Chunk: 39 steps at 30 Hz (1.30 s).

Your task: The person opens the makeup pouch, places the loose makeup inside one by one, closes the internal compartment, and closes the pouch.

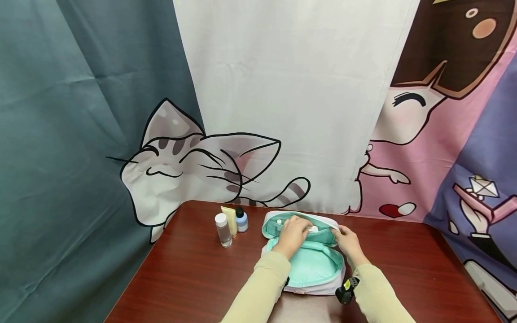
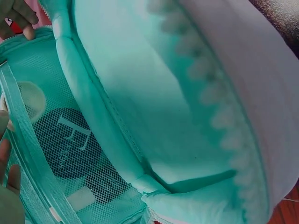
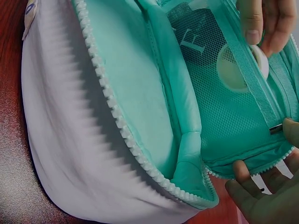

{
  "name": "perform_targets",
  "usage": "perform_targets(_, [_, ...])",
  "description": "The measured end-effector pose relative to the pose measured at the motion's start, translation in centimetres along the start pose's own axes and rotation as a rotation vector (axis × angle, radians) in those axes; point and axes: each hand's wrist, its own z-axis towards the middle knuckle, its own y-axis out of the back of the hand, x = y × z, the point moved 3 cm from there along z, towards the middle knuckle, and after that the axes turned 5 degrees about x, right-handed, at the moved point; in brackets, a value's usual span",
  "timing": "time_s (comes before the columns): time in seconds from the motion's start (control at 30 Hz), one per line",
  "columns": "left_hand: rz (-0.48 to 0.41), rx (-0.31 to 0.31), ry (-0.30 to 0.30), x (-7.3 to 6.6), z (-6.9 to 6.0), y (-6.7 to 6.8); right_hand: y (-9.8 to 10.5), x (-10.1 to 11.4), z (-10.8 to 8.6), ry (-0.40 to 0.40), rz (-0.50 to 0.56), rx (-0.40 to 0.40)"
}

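Note:
A mint-lined cosmetic bag (image 1: 317, 269) with a pale outer shell lies unzipped, its lid (image 1: 272, 226) folded back. At the lid's mesh pocket (image 3: 210, 98), my left hand (image 1: 292, 235) pinches a round white container (image 3: 262, 63), partly behind the mesh. My right hand (image 1: 349, 244) grips the lid's right edge, thumb inside and fingers outside. Through the mesh show a dark round item (image 2: 63, 142) with a large letter, another dark item (image 2: 107, 182) and a small white piece (image 2: 81, 198).
Left of the bag on the brown table (image 1: 181, 278) stand a clear bottle with a white cap (image 1: 224, 231), a pale yellow tube (image 1: 230, 220) and a blue bottle with a black cap (image 1: 242, 220). A printed curtain (image 1: 282, 89) hangs behind the table.

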Motion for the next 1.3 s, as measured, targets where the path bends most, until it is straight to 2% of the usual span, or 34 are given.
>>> perform_targets(0.1, [0.042, 0.03, 0.012, 0.1, 0.0, -0.3, 0.0, 0.0, -0.1, 0.003, 0.001, 0.0])
perform_targets(0.27, [0.036, 0.155, 0.054, 0.4, -0.5, -1.1, 0.0, 0.0, -0.2, 0.006, 0.0, -0.002])
perform_targets(0.37, [0.041, 0.209, 0.073, 0.5, -0.6, -1.5, 0.0, 0.0, -0.2, 0.007, -0.001, -0.003])
perform_targets(0.6, [0.13, 0.241, 0.072, 0.2, -0.3, -1.7, -0.1, 0.0, -0.1, 0.001, 0.005, -0.004])
perform_targets(0.87, [0.36, 0.278, 0.066, -0.3, -0.5, -2.7, -0.2, -0.3, 0.0, -0.01, 0.007, 0.014])
perform_targets(0.97, [0.403, 0.291, 0.079, -0.4, -0.6, -2.9, -0.2, -0.4, 0.0, -0.011, 0.008, 0.017])
perform_targets(1.07, [0.369, 0.294, 0.099, -0.5, -0.7, -2.7, -0.1, -0.4, 0.1, -0.009, 0.007, 0.016])
perform_targets(1.13, [0.301, 0.268, 0.103, -0.5, -0.8, -2.3, -0.1, -0.4, 0.1, -0.011, 0.007, 0.016])
perform_targets(1.23, [0.138, 0.178, 0.097, -0.1, -1.2, -0.7, 0.0, -0.3, 0.1, -0.016, 0.009, 0.018])
perform_targets(1.3, [0.027, 0.081, 0.081, 0.7, -1.5, 0.9, 0.0, -0.2, 0.2, -0.016, 0.008, 0.02])
